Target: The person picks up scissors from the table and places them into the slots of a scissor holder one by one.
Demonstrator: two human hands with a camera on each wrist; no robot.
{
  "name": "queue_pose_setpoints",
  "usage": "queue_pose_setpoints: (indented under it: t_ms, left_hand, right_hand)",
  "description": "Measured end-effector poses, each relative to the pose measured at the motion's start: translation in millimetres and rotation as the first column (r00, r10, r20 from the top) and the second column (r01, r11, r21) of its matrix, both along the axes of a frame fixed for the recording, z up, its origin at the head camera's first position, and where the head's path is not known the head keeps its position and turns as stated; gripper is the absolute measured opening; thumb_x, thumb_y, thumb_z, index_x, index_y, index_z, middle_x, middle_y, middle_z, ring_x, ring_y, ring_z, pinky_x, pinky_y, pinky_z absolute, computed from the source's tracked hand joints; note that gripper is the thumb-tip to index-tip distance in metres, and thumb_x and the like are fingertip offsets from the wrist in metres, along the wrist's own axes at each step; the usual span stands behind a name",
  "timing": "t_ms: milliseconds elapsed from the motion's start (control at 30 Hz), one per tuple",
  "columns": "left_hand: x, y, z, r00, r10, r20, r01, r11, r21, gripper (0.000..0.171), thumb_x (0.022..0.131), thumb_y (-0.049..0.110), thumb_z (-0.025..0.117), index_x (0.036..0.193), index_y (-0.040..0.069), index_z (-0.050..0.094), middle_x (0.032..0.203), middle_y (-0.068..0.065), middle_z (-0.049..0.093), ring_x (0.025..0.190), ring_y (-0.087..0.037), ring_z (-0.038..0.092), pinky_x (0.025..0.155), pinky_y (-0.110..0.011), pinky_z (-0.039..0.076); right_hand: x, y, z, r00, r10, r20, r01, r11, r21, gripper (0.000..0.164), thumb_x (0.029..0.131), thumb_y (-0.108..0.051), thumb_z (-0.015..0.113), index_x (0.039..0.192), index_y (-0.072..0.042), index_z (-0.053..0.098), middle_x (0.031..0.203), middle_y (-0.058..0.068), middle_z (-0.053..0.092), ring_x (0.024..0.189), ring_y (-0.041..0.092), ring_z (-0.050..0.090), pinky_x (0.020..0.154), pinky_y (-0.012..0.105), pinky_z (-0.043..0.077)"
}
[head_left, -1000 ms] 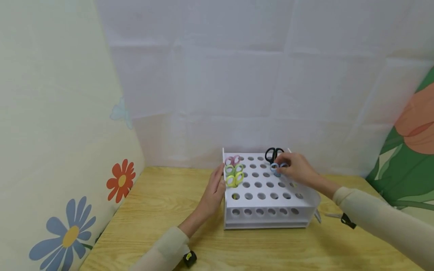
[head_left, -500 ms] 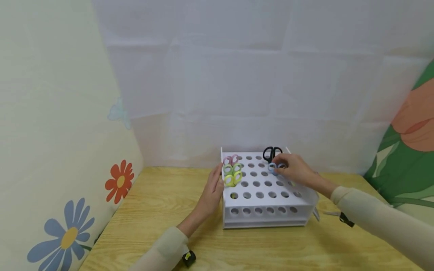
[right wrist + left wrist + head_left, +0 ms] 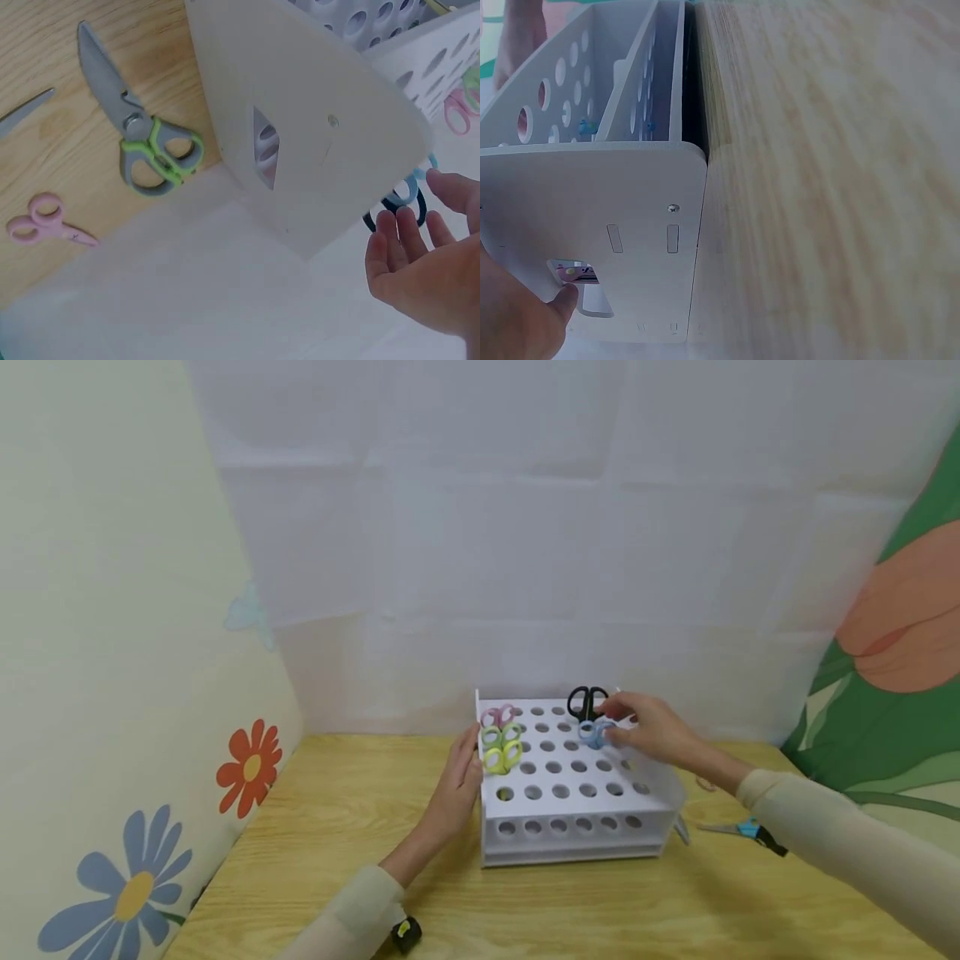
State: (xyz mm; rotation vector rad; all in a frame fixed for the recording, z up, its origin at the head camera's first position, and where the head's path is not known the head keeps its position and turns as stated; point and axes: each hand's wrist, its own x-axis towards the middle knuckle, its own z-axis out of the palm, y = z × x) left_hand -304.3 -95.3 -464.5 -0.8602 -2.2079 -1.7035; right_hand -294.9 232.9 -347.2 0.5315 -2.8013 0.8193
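Observation:
A white rack (image 3: 573,810) with rows of round holes stands on the wooden table. My left hand (image 3: 452,781) rests along its left side, the thumb (image 3: 565,301) at the cutout in the side panel. At the rack's back right, black-handled scissors (image 3: 588,716) stand behind light blue-handled scissors (image 3: 588,737); only their handles rise above the holes. My right hand (image 3: 651,728) is beside these handles with its fingers spread apart, the thumb close to the blue loop. Pink (image 3: 490,719), green (image 3: 491,736) and yellow (image 3: 493,766) scissors handles line the left column.
Right of the rack lie blue-handled scissors (image 3: 747,828). In the right wrist view, grey-and-green shears (image 3: 136,127), small pink scissors (image 3: 46,225) and a grey blade (image 3: 26,110) lie on the table. A white cloth (image 3: 450,552) hangs behind the rack.
My right hand's fingers have loosened from the light blue scissors and drawn slightly right, so both blue loops show. My left hand keeps its place. The head view has turned slightly right.

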Motion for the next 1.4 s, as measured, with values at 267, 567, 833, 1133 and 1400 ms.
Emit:
queue_pose_setpoints:
  t_ms: [267,567,833,1133,1400]
  left_hand:
    - [2.2,-0.4,-1.1,1.0,-0.019,0.0,0.019,0.999,0.026,0.054,0.11,0.015,0.038,0.161,0.003,0.026,0.163,-0.018,0.024,0.149,-0.033,0.022,0.119,-0.052,0.016]
    - [1.7,-1.0,-0.8,1.0,-0.008,-0.006,0.008,1.0,0.018,0.053,0.11,0.014,0.035,0.16,-0.001,0.023,0.162,-0.02,0.024,0.149,-0.035,0.021,0.119,-0.053,0.016]
    - [4.0,-4.3,1.4,1.0,-0.001,0.004,0.001,1.0,0.01,0.053,0.111,0.017,0.034,0.16,0.001,0.024,0.163,-0.02,0.024,0.149,-0.035,0.021,0.119,-0.053,0.016]
    - [5.4,-2.2,5.1,1.0,-0.011,0.003,0.011,0.999,0.043,0.052,0.11,0.01,0.035,0.159,-0.003,0.023,0.161,-0.025,0.023,0.148,-0.038,0.021,0.119,-0.053,0.015]
    - [5.6,-3.0,4.5,1.0,-0.004,0.012,0.004,1.0,0.019,0.053,0.111,0.017,0.034,0.161,0.002,0.023,0.163,-0.02,0.023,0.15,-0.034,0.019,0.12,-0.051,0.014]
  right_hand:
    - [24.5,23.6,12.1,0.998,-0.051,-0.033,0.052,0.999,0.015,0.034,0.09,-0.006,0.075,0.121,0.003,0.065,0.115,0.021,0.068,0.105,0.037,0.063,0.091,0.056,0.051]
    - [46.9,48.3,17.2,0.993,-0.069,-0.091,0.071,0.997,0.015,0.021,0.093,-0.002,0.07,0.112,0.006,0.067,0.105,0.019,0.07,0.098,0.037,0.065,0.085,0.055,0.054]
    - [63.9,69.0,13.8,0.993,-0.067,-0.096,0.068,0.998,0.012,0.018,0.096,0.0,0.067,0.112,0.009,0.066,0.106,0.021,0.069,0.097,0.038,0.066,0.081,0.051,0.056]
    - [77.1,97.1,-3.1,0.994,-0.099,-0.046,0.102,0.994,0.049,0.019,0.097,-0.002,0.067,0.113,0.009,0.067,0.103,0.018,0.069,0.097,0.036,0.065,0.08,0.05,0.056]
    - [90.7,121.8,-31.6,0.991,-0.102,-0.09,0.111,0.988,0.108,0.014,0.095,-0.005,0.071,0.107,0.002,0.071,0.097,0.01,0.072,0.088,0.028,0.068,0.074,0.048,0.058]
